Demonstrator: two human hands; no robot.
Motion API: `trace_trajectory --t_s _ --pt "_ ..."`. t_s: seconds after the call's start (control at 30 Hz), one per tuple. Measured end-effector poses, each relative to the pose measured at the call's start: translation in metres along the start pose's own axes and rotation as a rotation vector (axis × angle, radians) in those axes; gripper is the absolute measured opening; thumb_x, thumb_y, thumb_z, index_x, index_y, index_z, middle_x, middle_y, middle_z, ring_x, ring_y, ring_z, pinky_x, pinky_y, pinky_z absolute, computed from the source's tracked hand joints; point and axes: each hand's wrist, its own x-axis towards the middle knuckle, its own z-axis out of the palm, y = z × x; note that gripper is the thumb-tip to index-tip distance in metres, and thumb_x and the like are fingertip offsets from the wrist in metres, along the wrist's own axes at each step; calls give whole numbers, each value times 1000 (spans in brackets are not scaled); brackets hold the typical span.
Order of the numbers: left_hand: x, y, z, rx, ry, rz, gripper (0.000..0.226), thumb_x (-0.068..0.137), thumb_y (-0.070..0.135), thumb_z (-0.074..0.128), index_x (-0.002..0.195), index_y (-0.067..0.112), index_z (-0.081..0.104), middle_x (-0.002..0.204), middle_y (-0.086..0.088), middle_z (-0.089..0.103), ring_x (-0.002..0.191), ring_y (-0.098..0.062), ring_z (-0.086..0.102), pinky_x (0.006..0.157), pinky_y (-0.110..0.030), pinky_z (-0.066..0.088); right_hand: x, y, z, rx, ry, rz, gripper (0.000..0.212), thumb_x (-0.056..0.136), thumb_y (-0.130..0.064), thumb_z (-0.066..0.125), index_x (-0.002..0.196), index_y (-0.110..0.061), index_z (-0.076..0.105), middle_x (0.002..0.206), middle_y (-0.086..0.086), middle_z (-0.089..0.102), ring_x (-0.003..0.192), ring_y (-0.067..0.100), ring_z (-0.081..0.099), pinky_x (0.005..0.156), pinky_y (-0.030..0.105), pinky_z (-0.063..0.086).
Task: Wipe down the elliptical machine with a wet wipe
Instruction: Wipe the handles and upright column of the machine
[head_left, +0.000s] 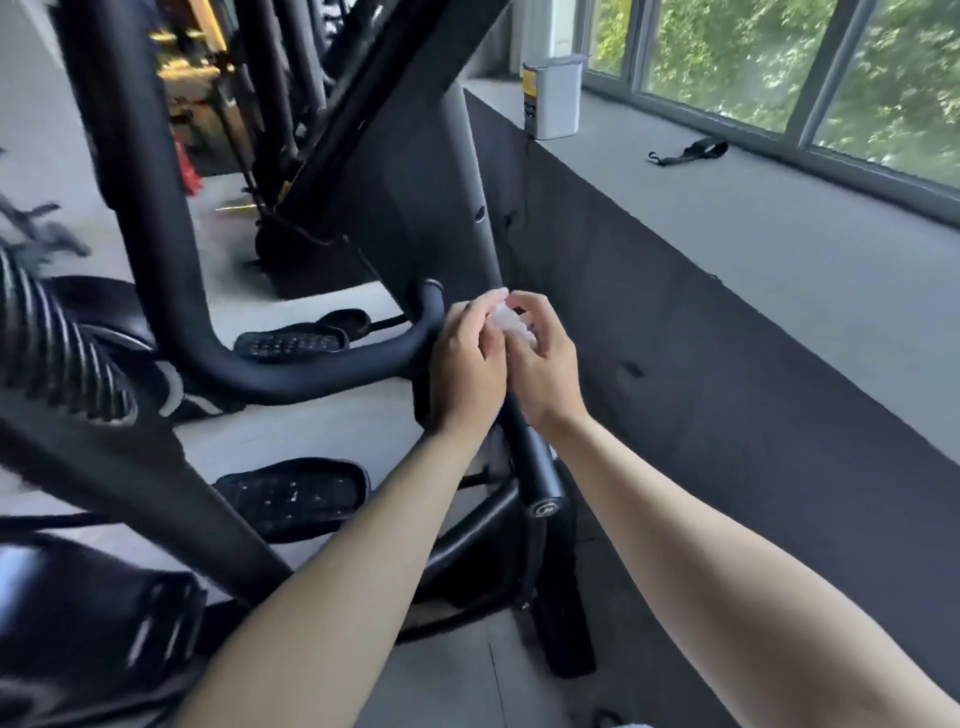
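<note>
The black elliptical machine (171, 249) fills the left and middle of the head view, with curved handlebars and two studded foot pedals (296, 496). A small crumpled white wet wipe (511, 325) sits between my two hands, in front of the machine's grey upright post (467, 192). My left hand (467, 364) pinches the wipe from the left. My right hand (545, 358) holds it from the right with curled fingers. Both hands hover just above a black handle bar (530, 462). Most of the wipe is hidden by my fingers.
A grey window ledge (779, 249) runs along the right, above a dark wall panel. A white canister with a yellow label (553, 98) stands on it, and a black strap (691, 152) lies further right. More dark machines stand at the back left. The floor is grey.
</note>
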Motion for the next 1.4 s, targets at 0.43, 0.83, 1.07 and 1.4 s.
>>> trace_trajectory --t_s 0.43,0.83,1.07,1.4 --pt "-26 13 -39 392 206 -20 41 95 8 49 131 20 66 132 9 66 115 -12 64 94 -35 55 33 0 22 -93 -366 -202 25 99 -17 57 120 -21 70 100 -6 56 87 0 54 79 9 38" --pt "-42 8 -114 494 599 -415 23 99 17 58 121 17 62 111 6 50 89 -17 55 79 -32 47 3 -70 91 -361 -787 -624 21 103 -17 48 104 -10 68 92 2 53 96 26 54 69 31 31" --pt "-46 18 -114 320 499 -589 24 101 31 49 121 41 45 106 12 62 92 -19 60 73 -35 43 4 -57 77 -567 -632 -593 25 95 -13 42 90 -10 66 97 10 61 99 32 55 64 34 34" --pt "-50 20 -120 392 380 -604 23 106 35 43 126 45 37 102 0 70 91 -35 66 76 -48 55 2 -88 99 -708 -880 -731 28 96 -23 52 114 -21 73 115 13 58 110 36 52 92 41 45"
